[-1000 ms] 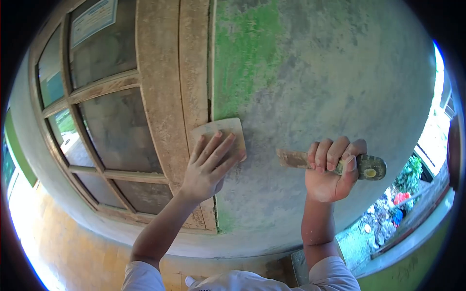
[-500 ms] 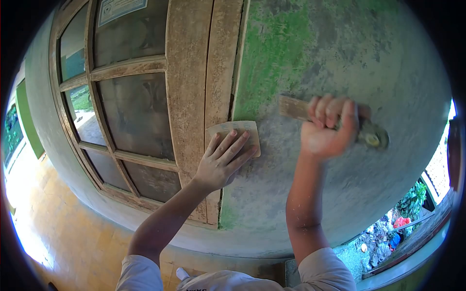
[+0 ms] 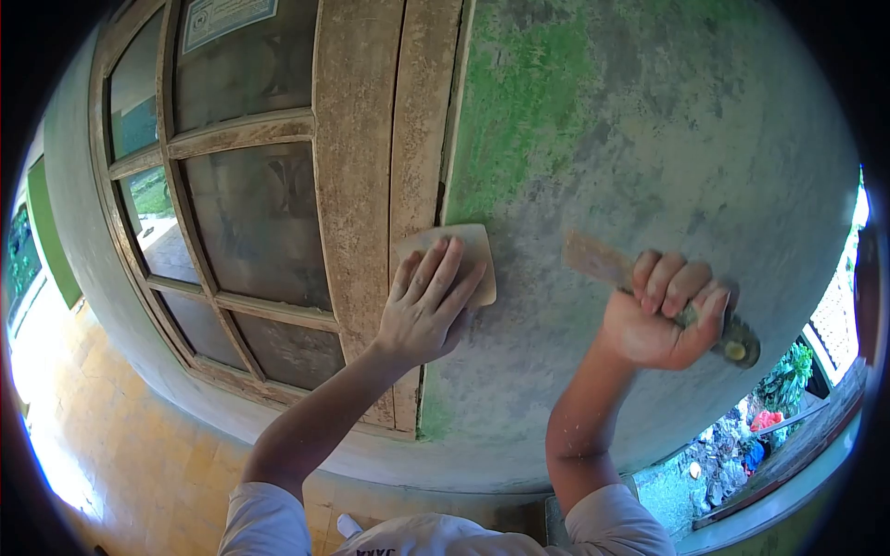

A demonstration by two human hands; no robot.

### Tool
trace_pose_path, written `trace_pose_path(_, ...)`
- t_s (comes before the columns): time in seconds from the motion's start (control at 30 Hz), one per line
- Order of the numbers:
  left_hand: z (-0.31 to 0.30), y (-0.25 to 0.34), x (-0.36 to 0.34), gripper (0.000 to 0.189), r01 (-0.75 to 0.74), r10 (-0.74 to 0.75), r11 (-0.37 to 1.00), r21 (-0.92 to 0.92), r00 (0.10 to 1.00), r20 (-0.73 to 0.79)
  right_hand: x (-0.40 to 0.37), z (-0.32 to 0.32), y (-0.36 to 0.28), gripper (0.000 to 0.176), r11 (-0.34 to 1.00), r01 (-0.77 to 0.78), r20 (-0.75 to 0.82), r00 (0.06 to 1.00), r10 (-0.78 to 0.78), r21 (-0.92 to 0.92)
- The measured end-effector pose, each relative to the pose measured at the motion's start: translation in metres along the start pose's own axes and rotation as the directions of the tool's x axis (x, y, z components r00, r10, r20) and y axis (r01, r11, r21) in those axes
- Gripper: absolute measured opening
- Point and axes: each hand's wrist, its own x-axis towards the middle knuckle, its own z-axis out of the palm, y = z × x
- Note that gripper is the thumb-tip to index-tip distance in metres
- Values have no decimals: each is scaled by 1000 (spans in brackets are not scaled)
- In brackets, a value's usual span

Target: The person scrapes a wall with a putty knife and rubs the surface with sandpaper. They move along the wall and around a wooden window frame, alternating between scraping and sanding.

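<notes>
My left hand (image 3: pixel 422 310) lies with spread fingers over a pale, thin, roughly square piece (image 3: pixel 477 264), pressing it flat where the wooden frame (image 3: pixel 357 185) meets the green-grey wall (image 3: pixel 528 120). My right hand (image 3: pixel 669 310) is wrapped round the dark handle of a scraper (image 3: pixel 598 259). The scraper's flat, worn blade points up and left, over the bare grey patch of wall right of my left hand. Whether the blade touches the wall, I cannot tell.
A paned window (image 3: pixel 250 218) with a paper label (image 3: pixel 227 18) fills the left. Yellowish floor tiles (image 3: pixel 139 426) lie below. At the lower right, past the wall's edge, are plants (image 3: pixel 786 380) and a heap of mixed items (image 3: pixel 728 463) beside a ledge.
My right hand has moved down and slightly right with the scraper. My left hand and the pale piece stay at the frame's edge, the fingers drawn slightly closer together.
</notes>
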Motion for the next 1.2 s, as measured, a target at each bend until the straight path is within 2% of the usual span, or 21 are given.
trace_pose_path(0.1,-15,7,46,73,26,-24,999,-35,997,72,-24,-17,-16,9,998,-55,-79,995,55,-6)
trace_pose_path(0.27,-36,0,179,73,-160,164,985,66,984,-69,-51,-36,-40,9,988,-121,-139,984,106,-100)
trace_pose_path(0.33,-41,4,222,71,-113,153,977,181,963,-222,-62,-41,-49,11,977,-152,-192,974,123,-147)
trace_pose_path(0.37,-41,13,229,71,-118,157,977,178,961,-226,-68,-44,-52,12,975,-159,-209,970,125,-155)
trace_pose_path(0.43,-41,30,232,72,61,-19,968,245,985,-172,-83,-51,-62,12,967,-186,-254,957,139,-172)
trace_pose_path(0.5,-12,44,191,72,-6,48,974,227,982,-183,-97,-54,-73,15,941,-255,-318,931,177,-222)
trace_pose_path(0.57,9,72,120,74,-91,78,974,208,995,69,-110,-56,-87,14,924,-306,-367,907,209,-230)
trace_pose_path(0.6,16,89,81,77,-169,120,971,172,958,260,-119,-57,-95,13,901,-366,-421,873,246,-232)
trace_pose_path(0.63,40,102,27,80,-275,232,957,93,917,324,-129,-59,-105,12,880,-420,-466,838,284,-220)
trace_pose_path(0.67,53,110,-15,79,-396,349,918,6,815,462,-140,-62,-113,11,860,-468,-506,802,318,-201)
trace_pose_path(0.73,53,98,-33,78,-559,522,825,-81,699,489,-169,-76,-133,11,768,-599,-538,734,413,-227)
trace_pose_path(0.77,52,92,-19,78,-561,519,825,-68,704,486,-177,-76,-141,13,726,-655,-576,683,450,-210)
trace_pose_path(0.8,46,81,9,77,-677,597,735,52,681,424,-185,-75,-148,15,681,-707,-613,627,481,-190)
trace_pose_path(0.83,35,70,43,76,-763,675,621,178,637,372,-195,-76,-153,15,690,-699,-606,636,478,-188)
trace_pose_path(0.9,-25,51,144,76,-704,635,361,611,666,392,-215,-77,-161,19,573,-811,-767,442,466,-119)
trace_pose_path(0.93,-38,53,190,75,-561,501,598,573,819,280,-221,-76,-164,19,589,-799,-766,453,456,-122)
trace_pose_path(0.97,-55,38,235,75,-522,505,642,561,839,202,-225,-74,-168,27,527,-850,-816,308,489,-5)
trace_pose_path(1.0,-48,16,280,75,-427,542,687,588,840,-23,-225,-70,-172,35,457,-881,-846,153,511,117)
trace_pose_path(1.03,-49,-9,330,68,-428,575,782,453,775,-262,-219,-63,-170,34,448,-888,-860,146,489,104)
trace_pose_path(1.1,-105,-29,377,81,-210,288,939,273,912,-292,-231,-64,-170,34,470,-873,-865,130,485,132)
trace_pose_path(1.2,-96,-38,388,63,-89,212,946,313,898,-386,-213,-44,-155,35,480,-869,-880,131,456,119)
